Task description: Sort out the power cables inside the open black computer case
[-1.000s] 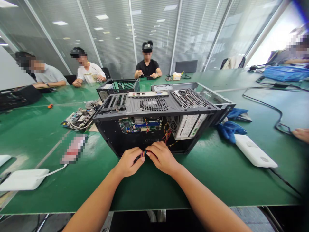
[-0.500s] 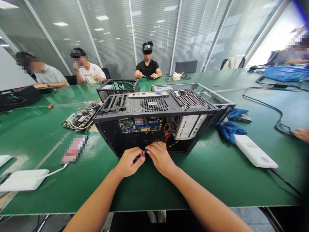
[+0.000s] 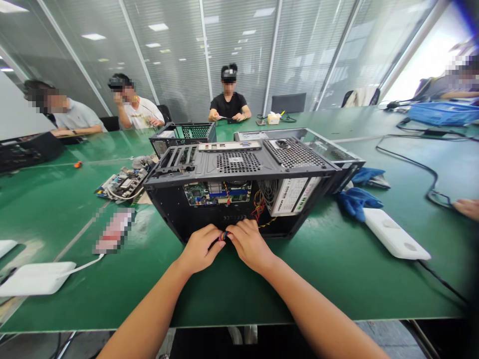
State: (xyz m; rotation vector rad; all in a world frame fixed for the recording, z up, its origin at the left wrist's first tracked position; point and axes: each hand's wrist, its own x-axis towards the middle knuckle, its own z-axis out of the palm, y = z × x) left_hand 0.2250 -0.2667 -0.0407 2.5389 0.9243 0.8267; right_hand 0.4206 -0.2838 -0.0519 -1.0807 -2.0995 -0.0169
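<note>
Between my hands runs a bundle of coloured wires [image 3: 223,236], gripped from both sides. My left hand [image 3: 202,248] is closed around its left part, thumb and fingers pinching. My right hand [image 3: 250,245] is closed on its right part, close to the left fingertips. Just behind them an open computer case [image 3: 232,162] lies with its rear panel facing up. Inside it show a green motherboard [image 3: 200,194], a power supply [image 3: 295,196] with a white label, and thin red and yellow wires [image 3: 258,204]. The ends of the held bundle are hidden by my fingers.
Loose circuit boards [image 3: 125,184] lie left of the case, and a second case [image 3: 333,147] stands behind it. Blue gloves [image 3: 359,200] and a white power strip [image 3: 396,233] are at right. A white power bank [image 3: 37,278] sits at left. Several people sit around the green table.
My fingers have shifted slightly on the wire bundle, and less of it shows by the left hand. The case has not moved.
</note>
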